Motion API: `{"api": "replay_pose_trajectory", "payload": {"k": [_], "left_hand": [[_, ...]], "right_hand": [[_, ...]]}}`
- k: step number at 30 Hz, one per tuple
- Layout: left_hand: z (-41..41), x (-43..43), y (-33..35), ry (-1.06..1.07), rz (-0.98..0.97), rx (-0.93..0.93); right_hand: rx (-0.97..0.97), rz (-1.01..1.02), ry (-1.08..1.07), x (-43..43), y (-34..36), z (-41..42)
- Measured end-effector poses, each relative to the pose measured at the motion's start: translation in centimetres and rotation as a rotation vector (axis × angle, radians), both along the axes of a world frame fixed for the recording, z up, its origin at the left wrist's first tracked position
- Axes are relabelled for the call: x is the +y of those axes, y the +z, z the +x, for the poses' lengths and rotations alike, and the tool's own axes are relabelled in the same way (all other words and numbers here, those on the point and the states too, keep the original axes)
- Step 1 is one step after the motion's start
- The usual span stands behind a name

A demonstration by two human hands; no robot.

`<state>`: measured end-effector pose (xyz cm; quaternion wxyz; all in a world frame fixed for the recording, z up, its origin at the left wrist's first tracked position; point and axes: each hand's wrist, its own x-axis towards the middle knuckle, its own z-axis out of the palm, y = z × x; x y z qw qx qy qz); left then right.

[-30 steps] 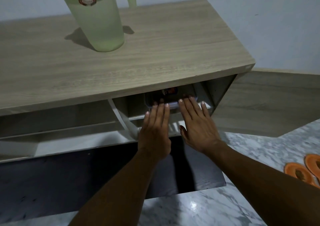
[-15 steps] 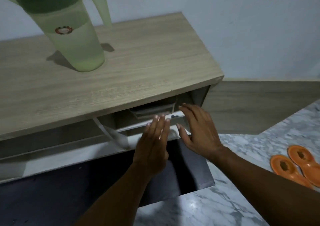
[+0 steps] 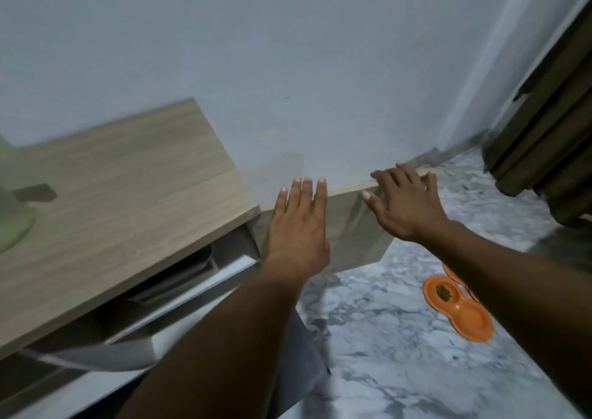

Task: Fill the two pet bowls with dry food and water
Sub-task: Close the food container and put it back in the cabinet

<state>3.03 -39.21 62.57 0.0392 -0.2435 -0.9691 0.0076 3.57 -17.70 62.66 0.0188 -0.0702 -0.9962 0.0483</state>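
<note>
An orange double pet bowl (image 3: 458,308) lies on the marble floor at the right, with a few brown bits in its nearer-left cup. A pale green water pitcher (image 3: 12,207) stands on the wooden cabinet top (image 3: 128,200), cut off by the left edge. A clear lidded container (image 3: 179,277) sits on the shelf under the top. My left hand (image 3: 298,223) hovers flat, fingers apart, in front of the open cabinet door (image 3: 346,229). My right hand (image 3: 403,200) is spread over the door's top edge and holds nothing.
The cabinet door swings out to the right above the grey marble floor (image 3: 400,370). A white wall runs behind. A dark brown curtain (image 3: 551,123) hangs at the far right. A dark panel lies below the shelf at the bottom left.
Both hands pulled back from the container on the shelf and rose to the open door at the right. The view swung right and up, so the pitcher slid to the left edge.
</note>
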Motion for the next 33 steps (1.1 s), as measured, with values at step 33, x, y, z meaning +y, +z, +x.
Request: {"api": "replay_pose_trajectory", "payload": {"k": [33], "left_hand": [[7.8, -5.2, 3.5, -0.137, -0.073, -0.318]], "right_hand": [[-0.239, -0.486, 0.182, -10.5, 1.4, 18.5]]}}
